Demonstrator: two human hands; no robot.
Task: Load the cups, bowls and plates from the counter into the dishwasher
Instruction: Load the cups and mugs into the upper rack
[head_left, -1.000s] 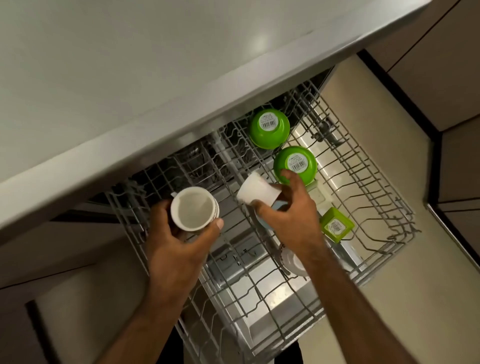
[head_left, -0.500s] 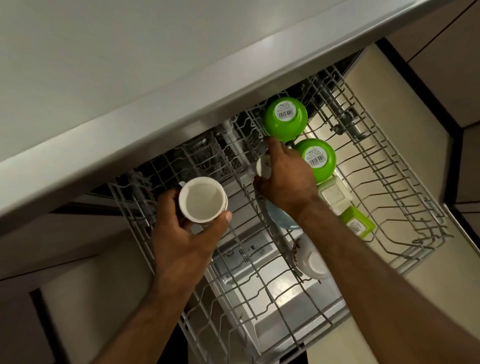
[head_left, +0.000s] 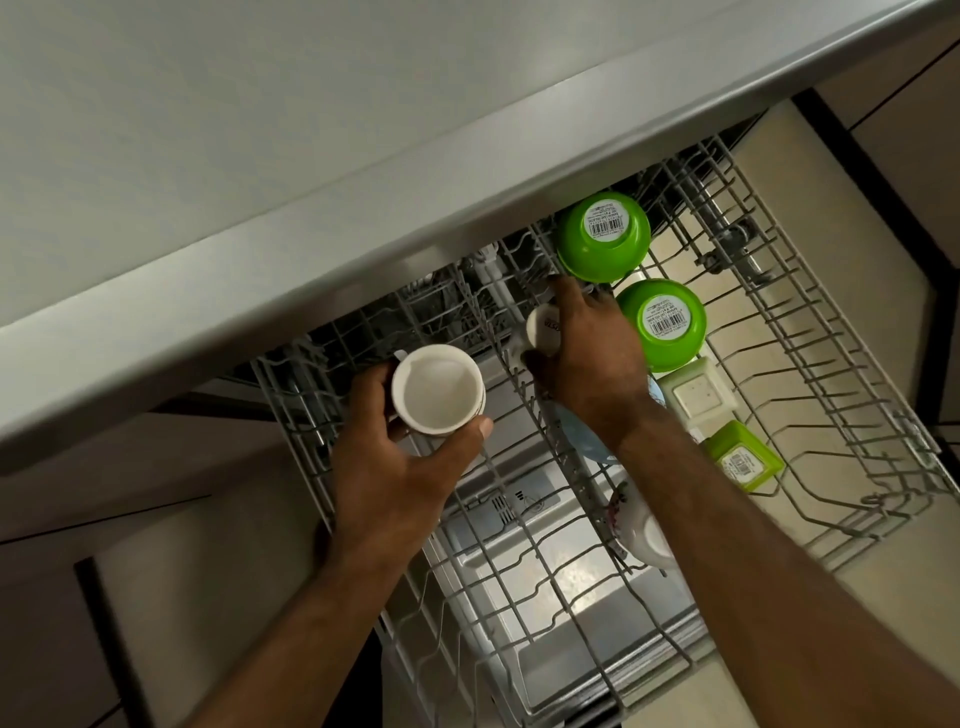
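White barcode stickers sit on the two green bowls (head_left: 604, 236) (head_left: 662, 323) and the green square container (head_left: 742, 462); their small print is not readable.

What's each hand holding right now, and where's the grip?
Left hand: white cup, mouth up, grip around its side wall. Right hand: second white cup, tipped over, grip over its body, above the rack.

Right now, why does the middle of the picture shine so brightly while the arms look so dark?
Head view: light bounces off the shiny open door seen through the wire rack, a glare patch low in the middle; the left hand and right hand come out dark against it. The counter edge shows a soft sheen and looks bowed by the wide lens.
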